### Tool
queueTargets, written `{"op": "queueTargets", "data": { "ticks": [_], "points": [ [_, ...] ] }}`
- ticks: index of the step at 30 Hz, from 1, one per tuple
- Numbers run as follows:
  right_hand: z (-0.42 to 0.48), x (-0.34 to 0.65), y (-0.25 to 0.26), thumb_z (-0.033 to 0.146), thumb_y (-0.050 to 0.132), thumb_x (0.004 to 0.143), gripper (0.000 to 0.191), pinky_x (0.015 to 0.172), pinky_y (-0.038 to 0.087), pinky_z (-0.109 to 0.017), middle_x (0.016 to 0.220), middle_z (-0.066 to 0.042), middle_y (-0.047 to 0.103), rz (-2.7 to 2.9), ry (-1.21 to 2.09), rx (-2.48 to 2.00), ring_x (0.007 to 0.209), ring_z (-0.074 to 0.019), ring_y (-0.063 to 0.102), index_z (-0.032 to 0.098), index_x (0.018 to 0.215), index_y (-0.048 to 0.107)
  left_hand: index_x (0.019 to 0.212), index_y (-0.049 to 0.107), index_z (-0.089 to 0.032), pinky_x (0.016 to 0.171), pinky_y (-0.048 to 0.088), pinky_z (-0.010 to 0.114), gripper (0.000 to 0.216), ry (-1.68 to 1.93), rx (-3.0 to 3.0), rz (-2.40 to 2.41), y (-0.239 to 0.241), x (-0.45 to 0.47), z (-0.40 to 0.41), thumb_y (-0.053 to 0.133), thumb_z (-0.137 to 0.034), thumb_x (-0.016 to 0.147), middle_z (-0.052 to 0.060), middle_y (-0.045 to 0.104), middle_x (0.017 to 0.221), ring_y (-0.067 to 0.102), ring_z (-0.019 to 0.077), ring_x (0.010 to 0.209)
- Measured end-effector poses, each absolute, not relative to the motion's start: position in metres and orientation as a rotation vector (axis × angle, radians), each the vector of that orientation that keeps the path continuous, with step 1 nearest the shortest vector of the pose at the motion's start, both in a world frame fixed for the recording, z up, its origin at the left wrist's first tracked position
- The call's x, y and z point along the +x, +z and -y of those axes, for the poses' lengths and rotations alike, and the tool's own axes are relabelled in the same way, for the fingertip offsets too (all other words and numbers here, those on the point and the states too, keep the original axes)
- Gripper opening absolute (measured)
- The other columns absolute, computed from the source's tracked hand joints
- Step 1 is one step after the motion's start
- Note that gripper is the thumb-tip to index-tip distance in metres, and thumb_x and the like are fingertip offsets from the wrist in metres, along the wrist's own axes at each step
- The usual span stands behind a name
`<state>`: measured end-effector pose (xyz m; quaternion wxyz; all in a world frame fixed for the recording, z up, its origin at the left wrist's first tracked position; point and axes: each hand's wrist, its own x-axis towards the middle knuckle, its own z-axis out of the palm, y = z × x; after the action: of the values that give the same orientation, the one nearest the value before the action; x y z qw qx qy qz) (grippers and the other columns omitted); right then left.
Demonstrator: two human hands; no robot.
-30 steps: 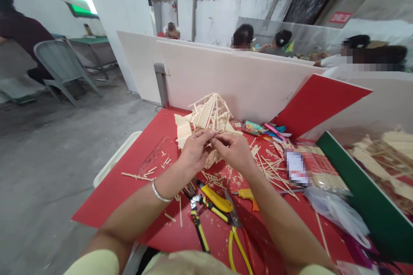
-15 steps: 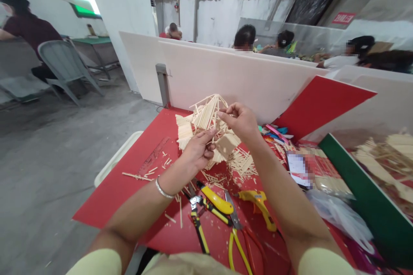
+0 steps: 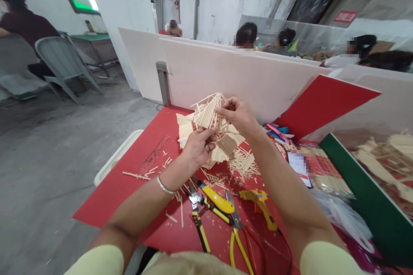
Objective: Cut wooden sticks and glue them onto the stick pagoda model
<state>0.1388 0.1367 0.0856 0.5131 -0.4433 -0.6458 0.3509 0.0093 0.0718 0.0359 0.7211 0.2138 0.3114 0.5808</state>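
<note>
A model built of thin wooden sticks (image 3: pixel 206 114), with a pointed roof of sticks laid side by side, stands tilted over the far part of the red table. My left hand (image 3: pixel 201 144) is closed on its lower front edge, thumb uppermost. At the roof's right side, my right hand (image 3: pixel 238 114) pinches a thin wooden stick against the model; the fingers hide most of it. Beneath and around lie stick panels (image 3: pixel 185 129) and a heap of loose sticks (image 3: pixel 243 162).
Nearer me lie yellow-black pliers (image 3: pixel 195 206), a yellow utility knife (image 3: pixel 217 200), red-yellow cutters (image 3: pixel 237 223) and a yellow glue gun (image 3: pixel 258 204). A phone (image 3: pixel 298 167) and a plastic bag (image 3: pixel 343 219) are at right. White boards (image 3: pixel 193 68) close off the back; people sit beyond.
My right hand has shifted slightly up and left along the roof. My left hand's fingers have moved a little upward on the model's edge. The tools lie as before.
</note>
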Motion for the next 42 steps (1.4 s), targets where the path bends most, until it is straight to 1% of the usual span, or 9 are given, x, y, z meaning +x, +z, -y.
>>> {"op": "queueTargets", "data": {
  "ticks": [4, 8, 11, 20, 25, 30, 34, 42],
  "points": [
    [-0.138, 0.139, 0.088, 0.032, 0.074, 0.066, 0.029, 0.047, 0.034, -0.021, 0.06, 0.006, 0.049, 1.544, 0.84, -1.089, 0.053, -0.0054, 0.042, 0.018, 0.074, 0.051, 0.07, 0.058, -0.012, 0.041, 0.035, 0.015, 0.023, 1.313, 0.488, -0.703, 0.035, 0.008, -0.073, 0.078, -0.012, 0.06, 0.001, 0.063, 0.067, 0.053, 0.0047, 0.053],
    [-0.139, 0.139, 0.092, 0.032, 0.076, 0.065, 0.03, 0.048, 0.033, -0.021, 0.059, 0.005, 0.049, 1.549, 0.856, -1.109, 0.053, -0.0057, 0.042, 0.018, 0.074, 0.051, 0.07, 0.059, -0.011, 0.043, 0.038, 0.015, 0.021, 1.317, 0.5, -0.694, 0.034, 0.008, -0.074, 0.078, -0.012, 0.06, 0.002, 0.065, 0.068, 0.056, 0.0058, 0.055],
    [-0.139, 0.139, 0.095, 0.032, 0.077, 0.063, 0.031, 0.048, 0.034, -0.022, 0.059, 0.005, 0.05, 1.544, 0.878, -1.138, 0.052, -0.0063, 0.043, 0.019, 0.074, 0.052, 0.071, 0.06, -0.011, 0.042, 0.038, 0.015, 0.021, 1.303, 0.532, -0.701, 0.033, 0.006, -0.073, 0.078, -0.013, 0.061, 0.002, 0.065, 0.068, 0.056, 0.0058, 0.054],
    [-0.14, 0.138, 0.097, 0.031, 0.078, 0.062, 0.032, 0.05, 0.035, -0.023, 0.063, 0.003, 0.054, 1.534, 0.922, -1.119, 0.056, -0.008, 0.047, 0.018, 0.078, 0.053, 0.073, 0.06, -0.011, 0.039, 0.038, 0.016, 0.021, 1.295, 0.663, -0.721, 0.024, 0.001, -0.075, 0.078, -0.017, 0.063, 0.0, 0.061, 0.059, 0.052, 0.0055, 0.046],
    [-0.142, 0.14, 0.098, 0.031, 0.078, 0.061, 0.034, 0.049, 0.036, -0.022, 0.066, 0.002, 0.056, 1.537, 0.95, -1.141, 0.058, -0.0089, 0.049, 0.018, 0.081, 0.054, 0.074, 0.061, -0.01, 0.04, 0.039, 0.016, 0.02, 1.296, 0.677, -0.717, 0.024, 0.003, -0.076, 0.077, -0.017, 0.064, 0.001, 0.062, 0.06, 0.053, 0.0059, 0.048],
    [-0.141, 0.14, 0.099, 0.032, 0.078, 0.062, 0.033, 0.046, 0.033, -0.022, 0.064, 0.002, 0.056, 1.533, 0.961, -1.149, 0.055, -0.008, 0.047, 0.019, 0.08, 0.054, 0.075, 0.062, -0.01, 0.04, 0.04, 0.016, 0.02, 1.299, 0.653, -0.718, 0.027, 0.003, -0.075, 0.077, -0.015, 0.063, 0.002, 0.064, 0.065, 0.056, 0.0064, 0.051],
    [-0.14, 0.139, 0.101, 0.031, 0.077, 0.063, 0.031, 0.044, 0.032, -0.022, 0.062, 0.002, 0.055, 1.529, 0.957, -1.154, 0.052, -0.0071, 0.045, 0.018, 0.079, 0.054, 0.075, 0.062, -0.01, 0.04, 0.04, 0.016, 0.018, 1.293, 0.648, -0.715, 0.027, 0.003, -0.076, 0.076, -0.014, 0.064, 0.002, 0.064, 0.064, 0.056, 0.0065, 0.051],
    [-0.138, 0.14, 0.101, 0.031, 0.077, 0.064, 0.03, 0.046, 0.035, -0.022, 0.063, 0.002, 0.056, 1.531, 0.975, -1.147, 0.054, -0.0077, 0.048, 0.019, 0.079, 0.054, 0.073, 0.062, -0.01, 0.041, 0.04, 0.016, 0.016, 1.288, 0.658, -0.726, 0.027, 0.002, -0.075, 0.075, -0.014, 0.065, 0.003, 0.064, 0.06, 0.055, 0.0068, 0.048]
  ]
}}
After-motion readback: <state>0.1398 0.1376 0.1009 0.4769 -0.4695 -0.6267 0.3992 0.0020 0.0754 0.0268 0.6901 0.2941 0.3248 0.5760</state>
